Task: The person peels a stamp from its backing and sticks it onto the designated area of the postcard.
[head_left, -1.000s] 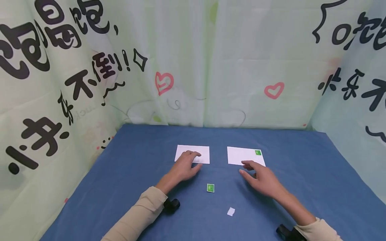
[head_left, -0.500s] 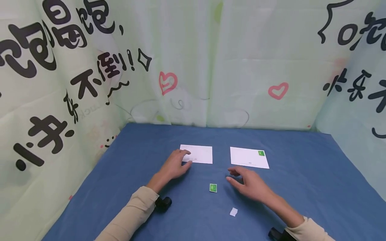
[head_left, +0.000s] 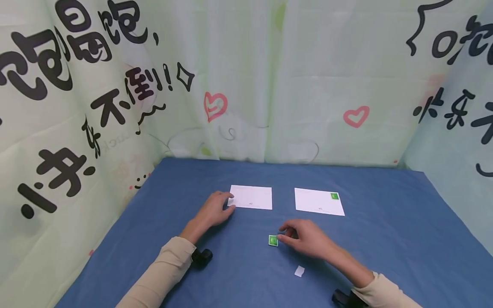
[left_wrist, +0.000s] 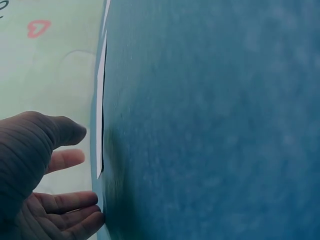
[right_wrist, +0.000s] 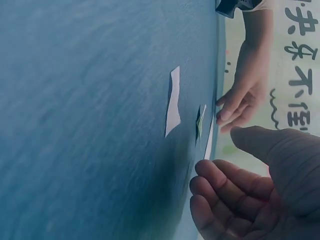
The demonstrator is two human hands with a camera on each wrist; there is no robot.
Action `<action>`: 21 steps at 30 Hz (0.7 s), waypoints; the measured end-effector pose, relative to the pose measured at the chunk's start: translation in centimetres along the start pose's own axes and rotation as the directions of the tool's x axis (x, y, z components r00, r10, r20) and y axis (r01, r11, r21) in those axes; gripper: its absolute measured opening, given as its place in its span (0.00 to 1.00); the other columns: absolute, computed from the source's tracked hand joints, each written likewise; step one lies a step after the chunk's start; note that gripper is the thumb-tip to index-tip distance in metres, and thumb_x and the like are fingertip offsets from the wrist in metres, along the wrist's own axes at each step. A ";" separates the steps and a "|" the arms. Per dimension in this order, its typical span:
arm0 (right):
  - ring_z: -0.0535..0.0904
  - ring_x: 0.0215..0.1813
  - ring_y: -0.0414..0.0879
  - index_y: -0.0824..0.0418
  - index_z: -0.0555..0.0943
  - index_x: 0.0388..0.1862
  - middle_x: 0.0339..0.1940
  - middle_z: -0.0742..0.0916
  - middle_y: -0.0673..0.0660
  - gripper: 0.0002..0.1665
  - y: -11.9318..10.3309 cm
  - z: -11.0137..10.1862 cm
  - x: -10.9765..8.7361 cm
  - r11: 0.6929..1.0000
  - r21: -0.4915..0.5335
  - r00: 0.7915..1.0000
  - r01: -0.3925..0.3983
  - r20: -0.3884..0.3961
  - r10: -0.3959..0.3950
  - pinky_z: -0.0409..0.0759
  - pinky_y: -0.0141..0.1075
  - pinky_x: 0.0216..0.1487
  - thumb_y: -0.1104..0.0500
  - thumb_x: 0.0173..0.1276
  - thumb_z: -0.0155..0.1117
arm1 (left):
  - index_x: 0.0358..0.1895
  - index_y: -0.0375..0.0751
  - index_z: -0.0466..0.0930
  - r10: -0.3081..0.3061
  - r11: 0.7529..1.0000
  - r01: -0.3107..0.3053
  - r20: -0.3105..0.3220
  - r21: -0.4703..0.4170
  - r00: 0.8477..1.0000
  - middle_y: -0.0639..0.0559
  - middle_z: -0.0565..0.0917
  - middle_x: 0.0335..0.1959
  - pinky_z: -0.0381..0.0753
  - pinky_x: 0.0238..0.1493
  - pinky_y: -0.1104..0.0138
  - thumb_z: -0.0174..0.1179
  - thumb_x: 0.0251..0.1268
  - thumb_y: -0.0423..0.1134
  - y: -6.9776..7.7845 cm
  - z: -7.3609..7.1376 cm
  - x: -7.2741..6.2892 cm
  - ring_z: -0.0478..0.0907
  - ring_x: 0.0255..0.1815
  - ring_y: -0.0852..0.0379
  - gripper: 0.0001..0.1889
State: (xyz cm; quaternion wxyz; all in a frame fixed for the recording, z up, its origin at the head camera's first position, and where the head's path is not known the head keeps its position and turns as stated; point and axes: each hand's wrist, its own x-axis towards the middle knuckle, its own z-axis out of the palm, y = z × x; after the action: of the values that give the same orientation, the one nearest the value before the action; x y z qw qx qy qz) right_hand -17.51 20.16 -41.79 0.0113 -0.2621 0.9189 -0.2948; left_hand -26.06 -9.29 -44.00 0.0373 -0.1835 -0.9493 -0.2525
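My left hand [head_left: 212, 209] hovers at the left edge of a white envelope [head_left: 252, 197], thumb and fingers spread and holding nothing. In the left wrist view that envelope [left_wrist: 101, 110] appears edge-on beyond the fingers. My right hand [head_left: 304, 237] is beside a small green stamp [head_left: 273, 241], its thumb tip close to the stamp's right side. The right wrist view shows the thumb apart from the bent fingers, with the stamp [right_wrist: 200, 123] lying beyond them on the cloth. A second white envelope [head_left: 313, 202] bears a green stamp [head_left: 334, 196] in its upper right corner.
A small white paper scrap [head_left: 299, 271] lies on the blue cloth [head_left: 239, 265] nearer the front, below the right hand. Printed curtains [head_left: 308, 85] close off the back and both sides of the table. A dark camera is strapped to each wrist.
My right hand has moved left and nearer from the right envelope to the loose stamp. The left hand has drawn back leftward off the left envelope. The head view has shifted slightly.
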 end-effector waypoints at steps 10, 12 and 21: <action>0.70 0.25 0.31 0.62 0.86 0.40 0.24 0.80 0.43 0.14 -0.5 0.7 1.0 0.999 -0.029 0.999 -0.021 0.030 0.022 0.71 0.30 0.29 0.51 0.67 0.74 | 0.58 0.37 0.83 -0.037 0.996 0.033 0.050 0.079 0.998 0.39 0.83 0.52 0.75 0.61 0.50 0.64 0.71 0.40 -0.1 -0.4 -0.1 0.77 0.57 0.42 0.17; 0.70 0.24 0.32 0.62 0.86 0.40 0.23 0.80 0.43 0.14 -0.5 0.7 1.1 0.999 -0.033 0.999 -0.030 0.034 0.031 0.71 0.31 0.29 0.52 0.66 0.74 | 0.58 0.38 0.83 -0.037 0.995 0.031 0.057 0.098 0.998 0.39 0.83 0.53 0.74 0.62 0.50 0.65 0.71 0.41 -0.1 -0.3 0.0 0.77 0.58 0.42 0.17; 0.69 0.23 0.34 0.61 0.85 0.37 0.21 0.78 0.44 0.13 -0.5 0.6 1.8 0.997 -0.040 0.996 -0.066 0.056 0.068 0.69 0.31 0.27 0.54 0.63 0.77 | 0.56 0.39 0.84 -0.026 0.992 0.018 0.055 0.127 0.998 0.39 0.83 0.53 0.74 0.62 0.50 0.65 0.70 0.41 -0.1 -0.1 0.3 0.76 0.58 0.42 0.15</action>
State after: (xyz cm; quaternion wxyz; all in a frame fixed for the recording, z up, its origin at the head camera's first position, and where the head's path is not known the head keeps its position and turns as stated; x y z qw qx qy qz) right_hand -18.69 18.63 -41.77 0.0425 -0.2394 0.9319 -0.2692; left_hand -26.41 -9.36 -43.91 0.0195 -0.1773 -0.9661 -0.1868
